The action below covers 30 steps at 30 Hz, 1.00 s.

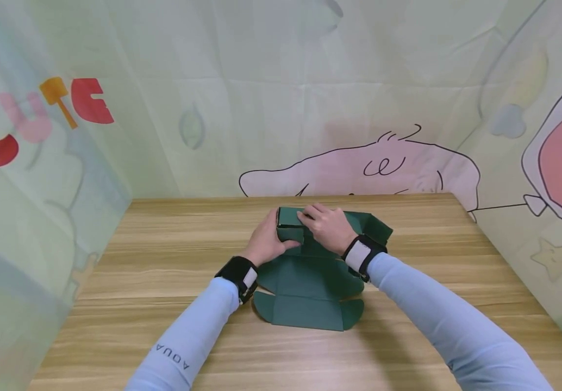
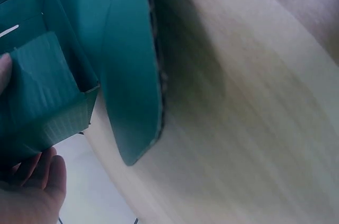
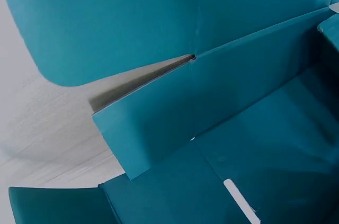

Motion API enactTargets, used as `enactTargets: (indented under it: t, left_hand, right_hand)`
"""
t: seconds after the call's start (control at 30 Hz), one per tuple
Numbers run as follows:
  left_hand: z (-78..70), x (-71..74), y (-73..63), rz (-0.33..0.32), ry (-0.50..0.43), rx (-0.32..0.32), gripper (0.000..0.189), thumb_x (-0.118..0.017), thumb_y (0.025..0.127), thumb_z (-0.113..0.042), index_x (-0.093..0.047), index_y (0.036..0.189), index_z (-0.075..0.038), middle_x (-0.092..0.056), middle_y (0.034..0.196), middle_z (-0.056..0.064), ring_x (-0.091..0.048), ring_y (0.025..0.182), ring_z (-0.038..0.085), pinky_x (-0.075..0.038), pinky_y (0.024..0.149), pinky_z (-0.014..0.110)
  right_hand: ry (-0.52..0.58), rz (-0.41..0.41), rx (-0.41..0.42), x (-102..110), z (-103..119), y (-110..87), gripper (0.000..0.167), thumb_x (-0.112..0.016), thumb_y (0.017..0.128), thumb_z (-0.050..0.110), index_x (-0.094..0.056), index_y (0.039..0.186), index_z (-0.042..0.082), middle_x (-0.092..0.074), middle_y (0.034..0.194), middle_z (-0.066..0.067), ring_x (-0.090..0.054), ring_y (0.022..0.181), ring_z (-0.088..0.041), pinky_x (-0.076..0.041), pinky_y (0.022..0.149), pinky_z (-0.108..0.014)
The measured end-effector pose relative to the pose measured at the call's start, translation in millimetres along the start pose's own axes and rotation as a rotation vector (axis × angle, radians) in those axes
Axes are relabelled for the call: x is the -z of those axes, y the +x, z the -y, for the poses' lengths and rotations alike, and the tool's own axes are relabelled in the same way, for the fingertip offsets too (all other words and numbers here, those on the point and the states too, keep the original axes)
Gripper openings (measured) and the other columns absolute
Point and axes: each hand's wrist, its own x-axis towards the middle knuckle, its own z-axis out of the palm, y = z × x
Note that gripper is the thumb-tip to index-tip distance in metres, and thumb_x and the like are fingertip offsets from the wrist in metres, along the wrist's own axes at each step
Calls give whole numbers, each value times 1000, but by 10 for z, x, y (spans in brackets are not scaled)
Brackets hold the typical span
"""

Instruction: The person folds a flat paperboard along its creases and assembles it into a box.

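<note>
A green cardboard box (image 1: 312,277), partly folded, lies on the wooden table with its lid panel and rounded flaps spread toward the person. My left hand (image 1: 265,239) grips the box's far left corner, thumb on the near face and fingers round the outer side. In the left wrist view, that hand (image 2: 34,187) shows below the folded corner of the box (image 2: 45,75). The right hand (image 1: 331,228) has its fingers bent over the top edge of the raised far-left part. The right wrist view shows the box's inside (image 3: 254,113) and a slot, with the hand out of sight.
The wooden table (image 1: 173,244) runs back to a cloth backdrop (image 1: 261,98) printed with cartoon drawings. On the box's right side, a side flap (image 1: 379,228) stands up at an angle. Both wrists wear black straps (image 1: 239,277).
</note>
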Motion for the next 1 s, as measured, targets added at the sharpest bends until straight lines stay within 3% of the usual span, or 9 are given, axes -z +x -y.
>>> enactTargets:
  t: [0.47, 1.0]
  left_hand:
    - [1, -71, 43, -41, 48, 33, 69, -80, 87, -21, -42, 140, 0, -61, 131, 19, -61, 120, 35, -50, 105, 47]
    - [48, 7, 22, -107, 73, 26, 43, -66, 93, -8, -51, 132, 1, -65, 125, 21, -65, 114, 36, -52, 101, 50]
  right_hand:
    - [-6, 12, 15, 8, 18, -14, 28, -81, 84, 9, -78, 112, 10, -68, 103, -8, -68, 94, -21, -56, 52, -31]
    - [34, 0, -6, 31, 65, 70, 26, -76, 87, 6, -78, 112, 11, -70, 102, -6, -68, 92, -21, -50, 47, -28]
